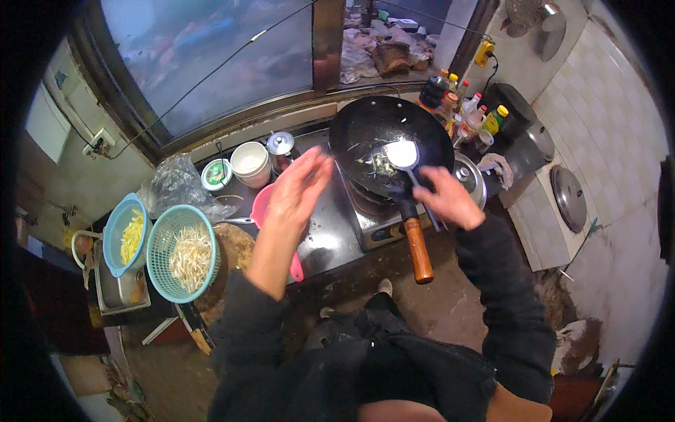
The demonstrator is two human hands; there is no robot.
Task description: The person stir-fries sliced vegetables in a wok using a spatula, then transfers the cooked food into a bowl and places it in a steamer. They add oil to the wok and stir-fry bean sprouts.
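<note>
My right hand [448, 199] grips the handle of a metal spatula [402, 154], whose bright blade lies inside a black wok [352, 124]. Small pale food bits [381, 163] sit in the wok beside the blade. The wok's wooden handle [418, 250] points toward me, and nothing grips it. Left of the wok, my left hand [299, 185] is raised with its fingers stretched out and nothing in it. Below that hand, partly hidden by it, is a pink plastic vessel [260, 204] with a handle.
A green colander [158, 264] of bean sprouts and a blue basin [113, 237] of yellow shreds stand left, near a round wooden board [232, 240] and a knife [195, 322]. Several sauce bottles [466, 113] crowd behind the wok's right side. A pot lid [476, 176] lies close to my right hand.
</note>
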